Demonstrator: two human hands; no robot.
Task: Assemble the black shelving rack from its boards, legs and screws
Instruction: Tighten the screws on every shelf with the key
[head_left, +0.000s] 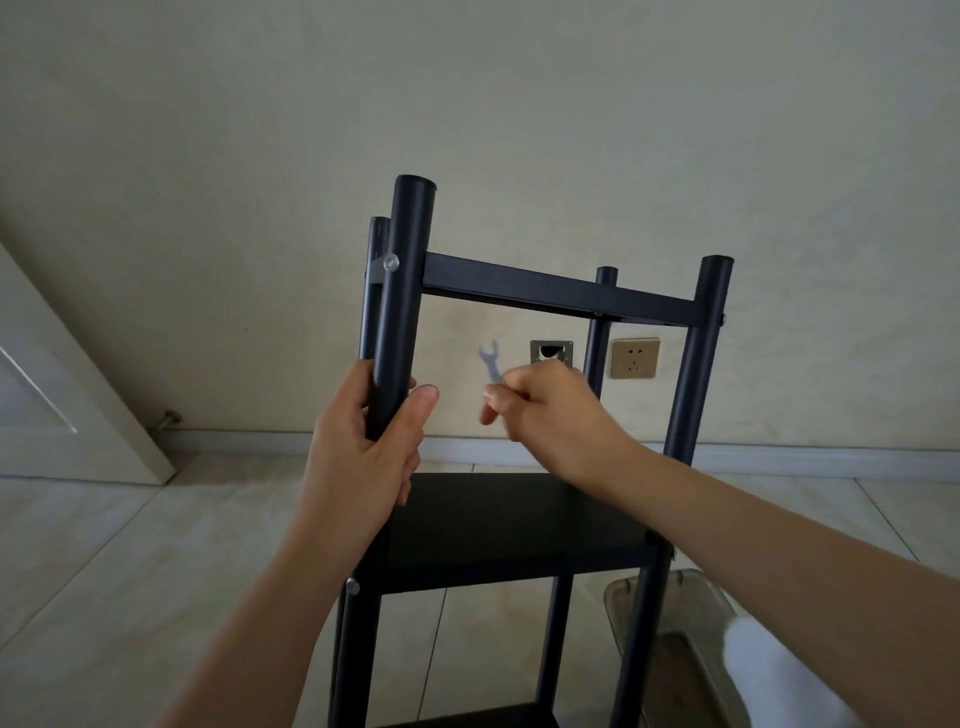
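The black shelving rack (550, 293) stands upright before me, with black tube legs and boards joined by silver screws. My left hand (363, 447) grips the near left leg (402, 291) below a silver screw head (390, 263) at the top board. My right hand (550, 402) pinches a small flat grey wrench (489, 361) and holds it up in the gap between the top board and the middle board (498, 530). Another screw (352, 586) shows on the left leg at the middle board. The wrench looks blurred.
A beige wall stands close behind the rack, with a gold socket (635, 358) and a metal wall plate (551, 353). A clear plastic tray (675, 634) lies on the tiled floor at lower right. A white door (57, 395) leans in at the left.
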